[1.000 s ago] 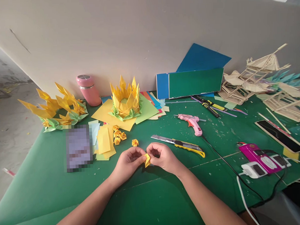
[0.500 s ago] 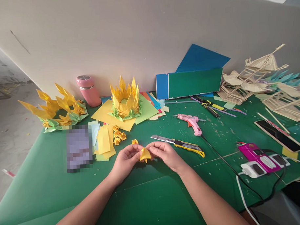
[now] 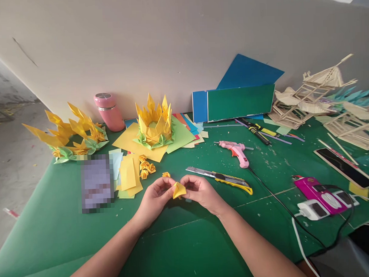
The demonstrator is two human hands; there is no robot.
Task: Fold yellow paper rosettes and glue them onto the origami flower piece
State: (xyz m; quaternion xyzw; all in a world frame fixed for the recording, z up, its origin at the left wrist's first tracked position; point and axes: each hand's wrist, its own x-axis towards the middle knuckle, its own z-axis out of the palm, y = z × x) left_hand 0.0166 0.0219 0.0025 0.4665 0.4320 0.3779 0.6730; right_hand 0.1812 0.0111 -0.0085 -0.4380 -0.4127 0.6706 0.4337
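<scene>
Between my hands is a small folded yellow paper piece point(image 3: 179, 190), above the green table point(image 3: 188, 251). My left hand point(image 3: 156, 196) pinches it from the left, thumb in front. My right hand point(image 3: 201, 193) grips its right edge between thumb and fingers; some fingertips are hidden behind the paper. Just beyond my left fingers lies one folded paper rose point(image 3: 165, 174), with a cluster of more paper roses point(image 3: 146, 167) to its left. A yellow utility knife point(image 3: 225, 180), blade out, lies beyond my right hand.
Left of the roses are yellow paper sheets point(image 3: 127, 173). Two paper crowns point(image 3: 154, 127) stand farther back, near a pink bottle point(image 3: 110, 113). A pink glue gun point(image 3: 235, 152) trails its cable toward a magenta power strip point(image 3: 321, 194). Stick models point(image 3: 304, 100) stand at right.
The yellow paper has turned slightly between my fingers. My right thumb has moved lower, against the paper's right edge. Both hands stay in nearly the same place.
</scene>
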